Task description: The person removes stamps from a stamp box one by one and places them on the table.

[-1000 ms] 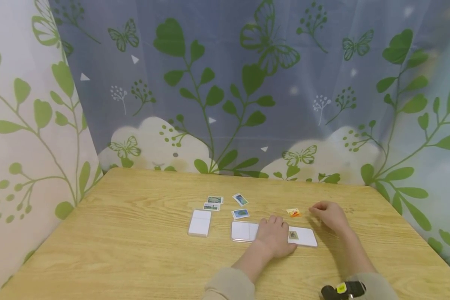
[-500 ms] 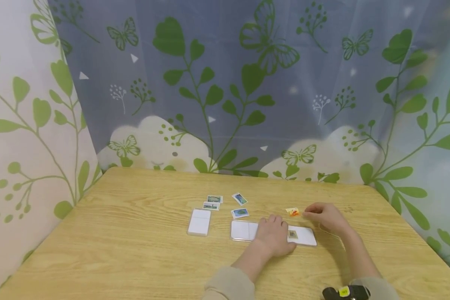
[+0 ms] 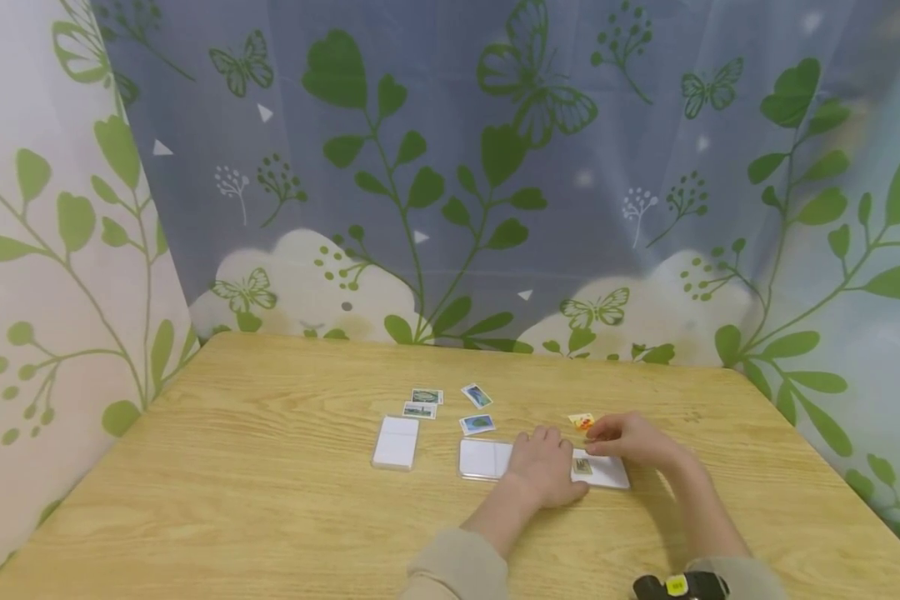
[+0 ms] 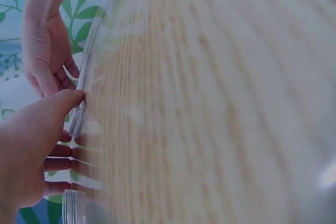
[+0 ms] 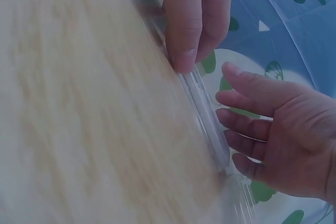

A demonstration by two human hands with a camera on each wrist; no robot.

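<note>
In the head view my left hand [image 3: 542, 468] lies across a row of white-backed clear cases. Its thumb touches the near edge of the right-hand case [image 3: 607, 475], and its fingers extend fairly straight toward the far side. A small olive-brown stamp [image 3: 582, 467] lies on that case beside the hand. My right hand [image 3: 633, 440] hovers at the case's far edge, fingertips just above the stamp. In the right wrist view its fingers [image 5: 247, 142] are spread and loosely bent, with nothing visible between them. An orange-and-yellow stamp [image 3: 581, 421] lies just beyond the right fingertips.
Another white-backed clear case [image 3: 395, 443] lies apart to the left. Behind it are two green-grey stamps [image 3: 420, 410], and two blue-green stamps [image 3: 477, 425] lie nearer the middle. The wooden table [image 3: 270, 500] ends at a patterned curtain [image 3: 390, 208].
My right hand has moved left and nearer, from beside the orange stamp to over the right-hand case. My left hand keeps its place on the cases.
</note>
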